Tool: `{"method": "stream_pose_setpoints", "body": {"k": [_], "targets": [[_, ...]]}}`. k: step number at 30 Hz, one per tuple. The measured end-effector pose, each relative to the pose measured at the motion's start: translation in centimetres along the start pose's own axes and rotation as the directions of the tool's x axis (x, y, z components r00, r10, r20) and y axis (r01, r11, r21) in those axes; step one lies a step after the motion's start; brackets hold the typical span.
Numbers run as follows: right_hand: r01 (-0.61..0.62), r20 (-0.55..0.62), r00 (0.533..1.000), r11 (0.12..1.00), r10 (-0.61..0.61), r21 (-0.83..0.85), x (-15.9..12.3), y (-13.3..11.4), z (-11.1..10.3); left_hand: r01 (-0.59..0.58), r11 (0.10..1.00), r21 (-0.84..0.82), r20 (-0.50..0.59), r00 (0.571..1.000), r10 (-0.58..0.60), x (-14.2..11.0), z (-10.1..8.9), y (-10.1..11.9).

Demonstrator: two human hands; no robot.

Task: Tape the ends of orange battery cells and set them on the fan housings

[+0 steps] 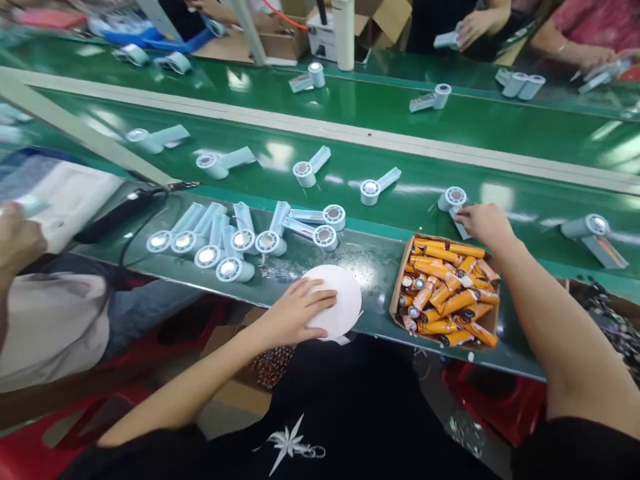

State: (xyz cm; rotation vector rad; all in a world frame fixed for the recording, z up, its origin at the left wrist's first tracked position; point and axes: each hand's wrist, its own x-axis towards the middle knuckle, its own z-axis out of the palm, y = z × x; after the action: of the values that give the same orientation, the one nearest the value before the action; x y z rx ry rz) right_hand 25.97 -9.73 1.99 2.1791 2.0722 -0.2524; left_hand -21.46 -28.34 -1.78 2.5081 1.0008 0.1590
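My right hand point(485, 223) reaches over the green conveyor belt, its fingers closed on the handle end of a light-blue handheld fan body point(454, 198). The round head of this fan body points away from me. My left hand point(303, 310) lies with fingers apart on a white round disc point(345, 300) at the bench's front edge; what is under the disc is hidden. Between my arms stands a cardboard box point(395, 308) filled with orange battery cells point(440, 293). Several light-blue fan bodies point(235, 269) lie grouped to the left of the disc.
More fan bodies point(370, 191) lie spaced along the belt point(345, 140). A slanted metal post point(90, 133) crosses at left. A co-worker's hand point(20, 240) is at the left edge; other people sit across the belt. A box of dark small parts point(607, 313) is at right.
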Motion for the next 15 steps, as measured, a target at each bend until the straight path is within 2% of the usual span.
{"method": "stream_pose_setpoints", "body": {"k": [3, 5, 7, 9, 10, 11, 12, 13, 14, 15], "targets": [[-0.068, 0.019, 0.997, 0.996, 0.069, -0.052, -0.2, -1.1, -1.1, 0.080, 0.993, 0.082, 0.092, 0.992, -0.087, -2.2, 0.4, -0.7], [-0.107, 0.005, 0.994, 0.990, 0.108, -0.087, -0.4, -1.8, -2.3, 0.056, 0.992, 0.111, 0.154, 0.985, -0.073, -2.1, 0.1, -0.6], [-0.139, -0.050, 0.990, 0.983, 0.134, -0.122, -1.8, -2.5, -3.3, 0.008, 0.990, 0.141, 0.163, 0.986, -0.031, -2.0, -0.6, -0.2], [-0.131, -0.183, 0.976, 0.989, 0.117, -0.064, -5.5, -3.4, -3.9, -0.036, 0.990, 0.134, 0.072, 0.997, 0.026, -2.3, -1.0, 0.2], [-0.094, -0.259, 0.961, 0.995, 0.095, 0.014, -8.2, -4.1, -3.9, -0.048, 0.992, 0.113, -0.013, 0.999, 0.049, -2.6, -1.1, 0.5], [0.003, -0.330, 0.943, 0.988, 0.048, 0.152, -11.3, -5.0, -3.6, -0.053, 0.995, 0.085, -0.117, 0.991, 0.063, -2.8, -1.1, 0.9], [0.127, -0.369, 0.929, 0.942, -0.003, 0.312, -14.7, -6.3, -3.1, -0.050, 0.997, 0.059, -0.228, 0.972, 0.062, -3.0, -1.0, 1.3], [0.258, -0.341, 0.935, 0.842, -0.095, 0.475, -18.1, -7.8, -2.4, -0.035, 0.999, 0.040, -0.330, 0.943, 0.046, -3.0, -0.8, 1.7], [0.347, -0.261, 0.937, 0.693, -0.232, 0.632, -21.1, -9.5, -1.6, -0.015, 0.999, 0.033, -0.414, 0.910, 0.027, -2.7, -0.5, 2.2], [0.364, -0.169, 0.912, 0.548, -0.373, 0.753, -23.7, -11.3, -0.5, 0.002, 0.999, 0.037, -0.477, 0.879, 0.016, -2.2, -0.2, 2.5]]}}
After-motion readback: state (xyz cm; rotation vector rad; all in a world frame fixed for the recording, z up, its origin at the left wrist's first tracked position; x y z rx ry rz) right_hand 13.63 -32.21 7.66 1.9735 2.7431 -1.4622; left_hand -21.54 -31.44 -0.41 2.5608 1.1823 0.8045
